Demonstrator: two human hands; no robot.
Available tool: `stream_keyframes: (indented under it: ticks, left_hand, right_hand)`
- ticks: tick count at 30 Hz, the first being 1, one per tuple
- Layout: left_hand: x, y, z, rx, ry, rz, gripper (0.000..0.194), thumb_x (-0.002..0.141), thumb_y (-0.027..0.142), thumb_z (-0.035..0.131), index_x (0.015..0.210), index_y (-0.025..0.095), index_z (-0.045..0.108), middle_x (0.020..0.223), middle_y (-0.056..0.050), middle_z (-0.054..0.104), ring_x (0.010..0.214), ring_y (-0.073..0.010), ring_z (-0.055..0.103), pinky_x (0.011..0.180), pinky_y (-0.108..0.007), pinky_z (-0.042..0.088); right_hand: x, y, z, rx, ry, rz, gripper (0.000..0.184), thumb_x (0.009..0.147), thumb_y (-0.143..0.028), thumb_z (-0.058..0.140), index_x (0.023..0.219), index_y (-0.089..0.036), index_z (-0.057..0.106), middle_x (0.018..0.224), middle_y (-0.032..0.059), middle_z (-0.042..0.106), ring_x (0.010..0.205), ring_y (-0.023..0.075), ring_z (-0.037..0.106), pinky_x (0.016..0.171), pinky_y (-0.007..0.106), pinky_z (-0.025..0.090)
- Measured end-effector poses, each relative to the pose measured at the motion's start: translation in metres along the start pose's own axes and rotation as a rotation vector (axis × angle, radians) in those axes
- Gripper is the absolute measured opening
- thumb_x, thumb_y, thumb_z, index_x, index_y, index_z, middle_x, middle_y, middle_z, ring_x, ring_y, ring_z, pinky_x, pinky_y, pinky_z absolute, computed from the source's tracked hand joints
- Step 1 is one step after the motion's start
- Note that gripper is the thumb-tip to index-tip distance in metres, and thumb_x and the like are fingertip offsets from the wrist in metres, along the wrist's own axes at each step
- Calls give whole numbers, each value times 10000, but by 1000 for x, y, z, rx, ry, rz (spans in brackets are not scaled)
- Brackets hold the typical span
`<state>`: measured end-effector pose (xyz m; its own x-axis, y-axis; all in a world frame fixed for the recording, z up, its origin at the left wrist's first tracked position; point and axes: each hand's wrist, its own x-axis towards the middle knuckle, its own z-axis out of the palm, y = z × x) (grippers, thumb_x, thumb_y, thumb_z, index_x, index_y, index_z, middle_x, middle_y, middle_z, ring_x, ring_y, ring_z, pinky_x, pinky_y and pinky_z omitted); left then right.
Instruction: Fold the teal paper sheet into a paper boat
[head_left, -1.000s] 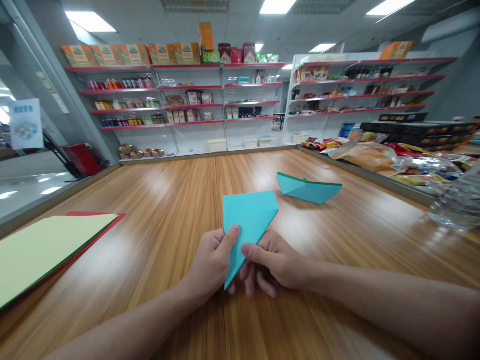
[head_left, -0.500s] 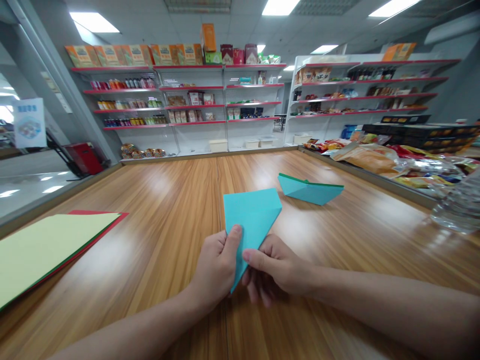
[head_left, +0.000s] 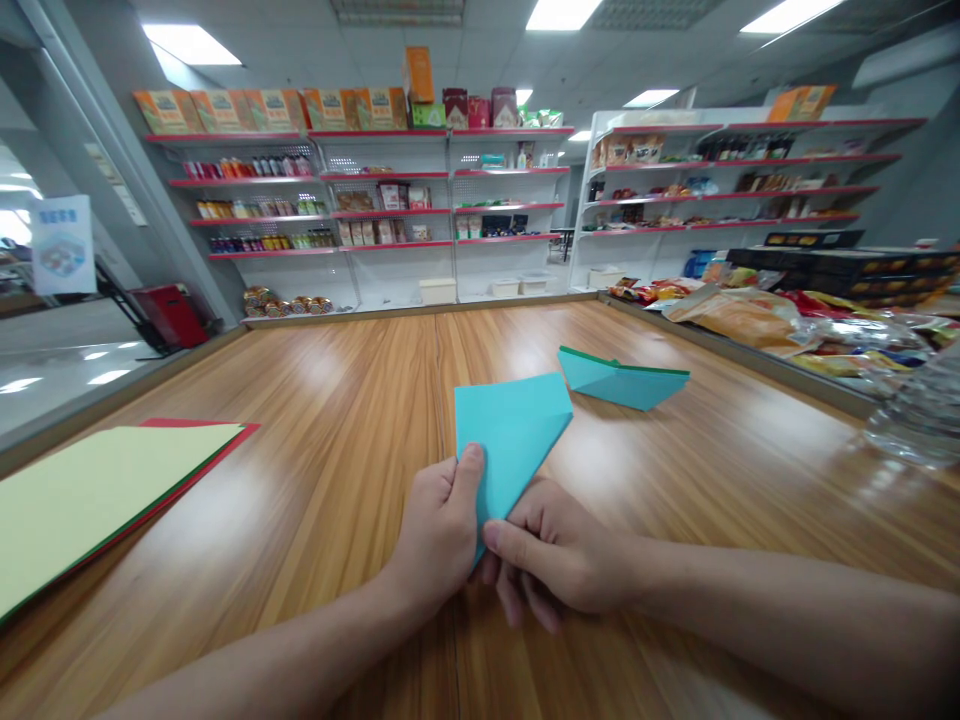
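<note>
My feed showed both hands (head_left: 442,530) (head_left: 574,550) gripping folded turquoise paper (head_left: 514,425) and, beyond the desk's (head_left: 330,400) left edge, an illegible sign (head_left: 62,245).

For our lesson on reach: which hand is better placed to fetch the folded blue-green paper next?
Probably the right hand: it is nearer the folded blue-green paper, while the left hand is farther across. Both hands, though, grip the blue sheet.
</note>
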<state>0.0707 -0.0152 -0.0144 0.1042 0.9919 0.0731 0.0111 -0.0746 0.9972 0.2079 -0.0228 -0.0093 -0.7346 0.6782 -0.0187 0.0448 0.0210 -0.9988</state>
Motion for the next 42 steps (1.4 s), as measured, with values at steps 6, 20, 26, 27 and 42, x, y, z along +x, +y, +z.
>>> stream_keyframes:
  ticks: [6,20,26,27,42]
  left_hand:
    - [13,-3,-4,-119,62,-176,517,754,623,527,530,201,329,412,64,337,344,-65,289,321,-187,200]
    - [20,-2,3,43,358,-89,552,729,699,466,527,219,284,467,62,275,401,-79,266,357,-214,202]
    - [33,-6,9,49,421,-84,538,755,663,460,511,217,283,460,64,264,404,-79,252,362,-218,191]
    - [35,-6,10,33,399,-88,534,752,658,469,512,217,287,458,66,262,402,-78,248,361,-217,189]
    - [42,-17,5,-44,358,-103,511,773,615,471,495,221,304,375,62,296,332,-94,306,350,-221,194]
  right_hand:
    - [5,4,-4,24,-77,136,491,828,-558,444,629,-116,521,499,7,561,288,48,445,252,126,278]
    - [10,1,5,-167,-52,97,422,892,-413,395,619,-117,521,477,-6,537,306,41,430,283,118,294]
    - [11,1,0,-213,-7,141,367,891,-373,394,655,-125,525,489,-15,549,289,46,429,263,125,294]
    - [11,1,-1,-247,8,129,350,890,-352,400,654,-125,523,487,-17,548,292,42,428,266,118,294]
    - [11,-5,8,-401,-16,114,398,915,-303,339,630,-126,552,444,-27,511,312,47,431,359,147,365]
